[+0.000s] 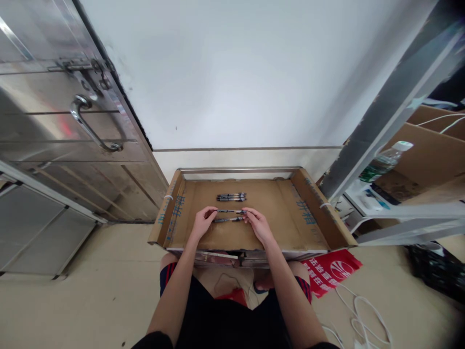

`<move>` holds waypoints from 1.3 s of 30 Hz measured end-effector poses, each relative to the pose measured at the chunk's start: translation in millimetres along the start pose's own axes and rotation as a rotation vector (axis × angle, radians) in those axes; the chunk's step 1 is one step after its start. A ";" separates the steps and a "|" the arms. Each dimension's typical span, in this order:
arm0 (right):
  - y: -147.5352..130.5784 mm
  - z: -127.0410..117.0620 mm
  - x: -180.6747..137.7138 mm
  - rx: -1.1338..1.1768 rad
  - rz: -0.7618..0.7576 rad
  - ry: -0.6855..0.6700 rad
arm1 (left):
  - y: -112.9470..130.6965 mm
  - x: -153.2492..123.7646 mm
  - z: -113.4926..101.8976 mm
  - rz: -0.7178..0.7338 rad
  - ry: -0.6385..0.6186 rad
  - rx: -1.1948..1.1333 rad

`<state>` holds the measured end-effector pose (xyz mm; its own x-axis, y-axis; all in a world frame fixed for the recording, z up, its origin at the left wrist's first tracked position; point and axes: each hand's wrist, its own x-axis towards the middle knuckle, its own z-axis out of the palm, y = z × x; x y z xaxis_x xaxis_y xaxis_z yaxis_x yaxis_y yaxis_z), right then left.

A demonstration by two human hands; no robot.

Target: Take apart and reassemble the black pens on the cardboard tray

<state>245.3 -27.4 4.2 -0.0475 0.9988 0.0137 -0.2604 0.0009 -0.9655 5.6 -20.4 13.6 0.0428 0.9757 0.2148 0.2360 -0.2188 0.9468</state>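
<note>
A flattened cardboard sheet (203,237) covers a low table in front of my knees. My left hand (202,221) and my right hand (256,223) each pinch an end of a thin dark pen (229,211) held just above the cardboard. A second pen (228,219) lies right below it, between my hands. A small bundle of several pens (231,197) rests farther back on the cardboard.
A metal door with a curved handle (90,128) stands at the left. A shelf frame at the right holds a plastic bottle (385,161) and cardboard. A red printed bag (332,271) and white cables (363,315) lie on the floor at the right.
</note>
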 end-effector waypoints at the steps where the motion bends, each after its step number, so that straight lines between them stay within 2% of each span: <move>1: 0.0 0.0 0.0 -0.005 -0.003 0.000 | -0.3 0.2 0.1 0.008 0.003 -0.008; 5: -1.0 0.0 -0.5 -0.018 -0.007 -0.006 | -2.5 0.8 1.3 0.004 0.045 -0.021; 8: -1.9 0.2 -1.1 -0.022 -0.008 -0.007 | -2.9 0.5 2.1 0.018 0.084 0.082; 11: -2.5 0.5 -1.4 -0.027 -0.011 -0.012 | -0.7 -0.8 1.8 0.054 0.074 0.169; 17: -0.9 -0.1 -0.6 -0.048 -0.009 0.002 | 5.7 -2.4 -0.3 0.101 0.025 0.088; 23: 0.4 -0.9 -0.3 -0.044 -0.018 0.000 | 6.5 -2.1 2.8 0.125 0.086 0.185; 26: -0.6 -0.2 -0.6 -0.055 -0.007 0.006 | 6.4 -2.6 2.6 0.155 0.052 0.233; 30: -0.7 -0.2 -0.8 -0.054 -0.004 0.004 | 5.6 -3.5 1.2 0.153 0.007 0.187; 39: 1.0 -1.5 -0.5 -0.060 -0.010 -0.005 | 3.8 -3.7 3.2 0.128 0.002 0.209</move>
<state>246.4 -27.8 2.8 -0.0501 0.9985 0.0242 -0.2027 0.0135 -0.9791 9.5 -24.9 15.6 0.0838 0.9403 0.3300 0.4249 -0.3332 0.8417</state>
